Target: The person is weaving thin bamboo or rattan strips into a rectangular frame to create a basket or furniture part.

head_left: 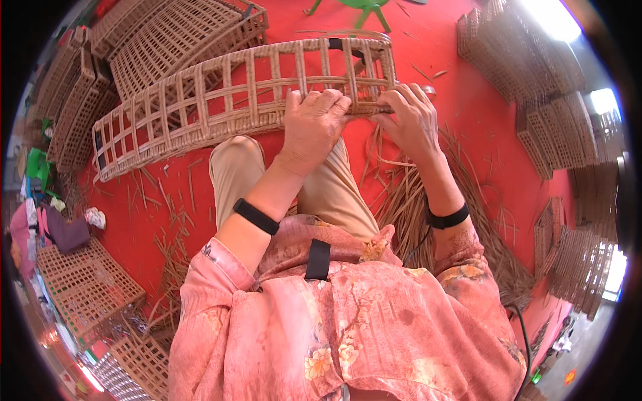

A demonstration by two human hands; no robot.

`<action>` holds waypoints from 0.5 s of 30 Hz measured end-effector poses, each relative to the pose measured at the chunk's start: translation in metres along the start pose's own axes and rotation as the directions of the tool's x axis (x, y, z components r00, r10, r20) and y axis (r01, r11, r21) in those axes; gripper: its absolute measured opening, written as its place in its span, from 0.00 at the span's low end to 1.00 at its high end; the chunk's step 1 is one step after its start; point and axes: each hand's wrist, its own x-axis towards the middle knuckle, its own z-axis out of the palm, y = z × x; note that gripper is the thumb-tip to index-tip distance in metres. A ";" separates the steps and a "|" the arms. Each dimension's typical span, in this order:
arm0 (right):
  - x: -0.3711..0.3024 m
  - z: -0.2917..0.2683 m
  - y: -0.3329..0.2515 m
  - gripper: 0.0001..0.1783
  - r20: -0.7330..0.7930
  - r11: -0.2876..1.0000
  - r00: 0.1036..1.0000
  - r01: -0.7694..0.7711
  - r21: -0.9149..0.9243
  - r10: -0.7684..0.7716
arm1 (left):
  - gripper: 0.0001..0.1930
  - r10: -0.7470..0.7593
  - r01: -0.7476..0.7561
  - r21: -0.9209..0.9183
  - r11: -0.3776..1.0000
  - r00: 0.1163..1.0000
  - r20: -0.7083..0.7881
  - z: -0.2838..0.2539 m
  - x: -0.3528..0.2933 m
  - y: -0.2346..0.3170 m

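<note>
Across my knees lies a long, openwork woven basket [200, 138], its slatted side facing me and its right end farther away. The fingers of my left hand [311, 130] curl over the thick wrapped rim, right of the basket's middle. My right hand [413, 123] is closed at the same rim near the right end, thumb and fingers together. Thin strands [378, 144] hang below it, but whether its fingers hold one I cannot make out. Both hands sit a short way apart, with a stretch of rim between them.
Loose brown weaving strips [461, 194] lie heaped on the red floor [468, 100] by my right leg. Woven baskets [180, 50] stand at the far left, more stacks [521, 53] along the right. Another basket [93, 287] is at the near left, beside a person's purple-clad leg [65, 230].
</note>
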 end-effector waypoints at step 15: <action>0.041 0.050 -0.091 0.23 0.000 0.998 0.999 0.051 0.042 -0.051 | 0.25 -0.046 0.037 0.135 0.990 0.997 0.062 -0.075 -0.027 -0.045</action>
